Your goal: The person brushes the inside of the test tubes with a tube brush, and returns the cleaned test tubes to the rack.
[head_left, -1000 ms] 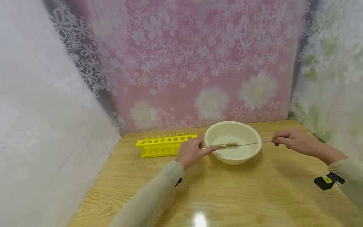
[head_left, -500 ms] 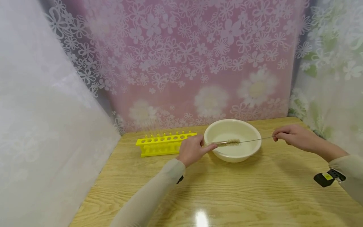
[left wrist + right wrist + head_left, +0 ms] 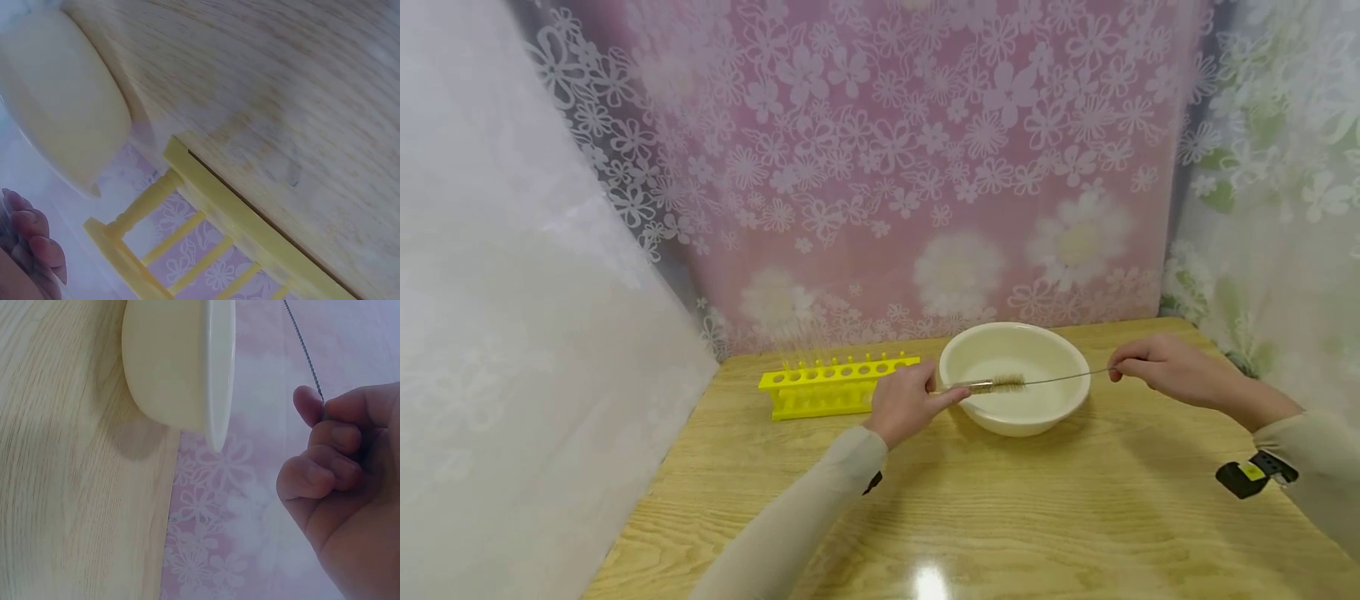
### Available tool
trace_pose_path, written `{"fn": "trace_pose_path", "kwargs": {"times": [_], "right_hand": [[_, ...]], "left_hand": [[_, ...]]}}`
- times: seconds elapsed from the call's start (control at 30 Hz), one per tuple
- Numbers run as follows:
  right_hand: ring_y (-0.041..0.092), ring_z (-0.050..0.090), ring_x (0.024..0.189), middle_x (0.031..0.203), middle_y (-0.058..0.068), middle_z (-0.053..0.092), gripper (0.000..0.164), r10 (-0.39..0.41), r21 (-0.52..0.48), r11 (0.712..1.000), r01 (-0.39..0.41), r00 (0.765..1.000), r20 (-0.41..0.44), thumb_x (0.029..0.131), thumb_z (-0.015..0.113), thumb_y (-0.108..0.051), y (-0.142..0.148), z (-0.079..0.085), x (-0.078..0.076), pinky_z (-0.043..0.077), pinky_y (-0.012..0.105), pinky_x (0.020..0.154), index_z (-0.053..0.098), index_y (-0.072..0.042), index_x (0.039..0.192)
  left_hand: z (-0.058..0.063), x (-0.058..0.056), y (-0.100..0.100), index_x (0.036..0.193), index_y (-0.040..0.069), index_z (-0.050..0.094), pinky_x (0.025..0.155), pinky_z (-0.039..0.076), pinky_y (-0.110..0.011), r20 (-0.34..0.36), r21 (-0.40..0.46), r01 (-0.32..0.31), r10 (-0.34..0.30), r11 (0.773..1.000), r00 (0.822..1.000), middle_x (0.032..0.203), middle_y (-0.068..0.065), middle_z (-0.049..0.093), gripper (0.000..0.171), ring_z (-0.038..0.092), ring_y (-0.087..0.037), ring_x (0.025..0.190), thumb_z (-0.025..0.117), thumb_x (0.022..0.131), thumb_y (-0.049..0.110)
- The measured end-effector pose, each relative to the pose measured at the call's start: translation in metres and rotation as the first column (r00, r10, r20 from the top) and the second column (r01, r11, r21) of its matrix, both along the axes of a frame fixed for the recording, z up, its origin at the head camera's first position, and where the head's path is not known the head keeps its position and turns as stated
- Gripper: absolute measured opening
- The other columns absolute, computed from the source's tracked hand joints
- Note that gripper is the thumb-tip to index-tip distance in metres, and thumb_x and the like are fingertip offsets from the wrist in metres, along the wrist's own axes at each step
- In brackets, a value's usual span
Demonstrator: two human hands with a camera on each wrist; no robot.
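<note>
My left hand (image 3: 906, 402) grips a clear glass test tube (image 3: 977, 387) that lies nearly level over the left part of a cream basin (image 3: 1022, 425). Bristles of a test tube brush (image 3: 1009, 382) show at the tube's mouth, partly inside it. From there its thin twisted wire (image 3: 304, 351) runs right across the basin to my right hand (image 3: 1172, 369), where thumb and forefinger pinch the end. In the left wrist view, curled fingers (image 3: 39, 237) of the left hand appear at the lower left edge, and the brush is out of sight there.
A yellow test tube rack (image 3: 820, 408) stands behind and left of my left hand, with several clear tubes (image 3: 801, 337) upright at its left end. Basin and rack rest on a wooden table (image 3: 1000, 517). A flowered pink curtain (image 3: 887, 192) hangs close behind.
The right hand first shifts slightly outward, drawing more bristles from the tube, then comes back left so the brush sits deeper in it. My left hand stays nearly in place.
</note>
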State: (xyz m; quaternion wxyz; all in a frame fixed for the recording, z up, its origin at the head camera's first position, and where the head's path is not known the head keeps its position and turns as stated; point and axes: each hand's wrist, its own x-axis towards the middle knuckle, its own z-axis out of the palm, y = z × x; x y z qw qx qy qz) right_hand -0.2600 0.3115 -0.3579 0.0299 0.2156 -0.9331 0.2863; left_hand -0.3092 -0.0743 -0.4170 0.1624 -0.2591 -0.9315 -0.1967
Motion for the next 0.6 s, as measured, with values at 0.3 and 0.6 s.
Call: {"fn": "trace_pose_path", "kwargs": {"times": [0.3,0.6], "right_hand": [[0.006,0.042,0.059,0.101,0.005,0.070,0.026,0.022,-0.021,1.000,-0.022,1.000,0.002,0.105,0.049,-0.008,-0.0051,-0.0034,-0.0006,0.038,0.028,0.057,0.073,-0.013,0.098],[0.010,0.037,0.050,0.091,0.002,0.066,0.026,0.048,-0.104,0.994,-0.044,0.998,0.036,0.106,0.047,-0.007,-0.0071,-0.0084,-0.0022,0.038,0.028,0.049,0.071,-0.007,0.099]], "left_hand": [[-0.0029,0.0010,-0.0053,0.073,0.020,0.045,0.042,0.019,-0.024,-0.001,0.025,-0.006,0.006,1.000,1.000,0.057,0.005,0.041,0.060,0.028,-0.009,0.044,0.052,0.086,0.079],[-0.0029,-0.0019,-0.0082,0.071,0.021,0.044,0.042,0.019,-0.024,-0.028,0.028,-0.007,0.008,1.000,1.000,0.057,0.006,0.041,0.060,0.029,-0.008,0.044,0.050,0.088,0.078]]}}
